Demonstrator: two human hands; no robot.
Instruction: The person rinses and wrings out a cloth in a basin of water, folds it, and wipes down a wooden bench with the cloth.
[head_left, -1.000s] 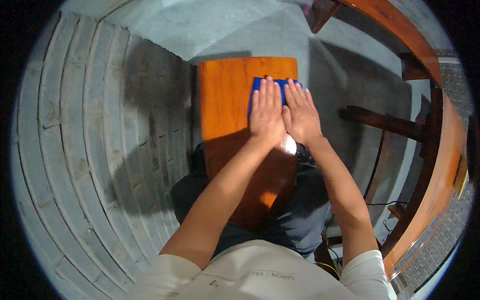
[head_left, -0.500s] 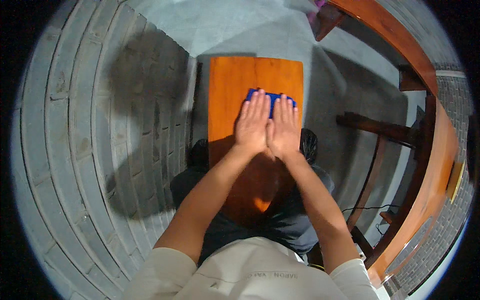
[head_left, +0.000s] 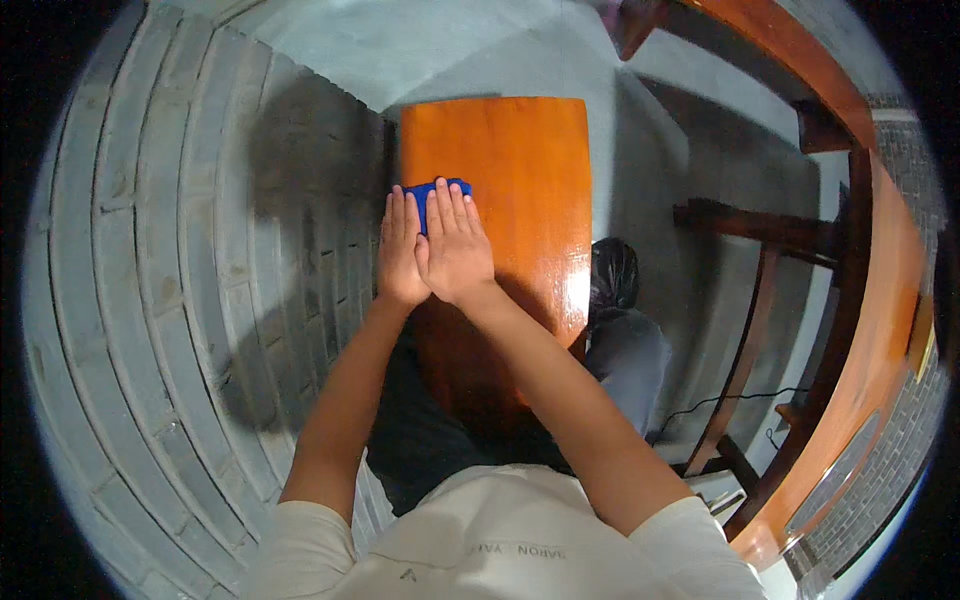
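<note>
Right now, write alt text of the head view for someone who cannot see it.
A person's left hand and right hand lie flat, side by side, over a blue cloth at the left edge of a glossy orange wooden surface. A grey brick wall stands at left.

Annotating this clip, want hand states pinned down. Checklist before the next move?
1. Right hand flat over the cloth: ok.
2. Left hand wholly inside the left edge of the board: not ok, in this view it laps over that edge.
3. Hands side by side, touching: ok.
4. Fingers straight, no closed grip: ok, both hands.
5. Cloth smooth under the palms: cannot tell, hands hide most of it.
</note>
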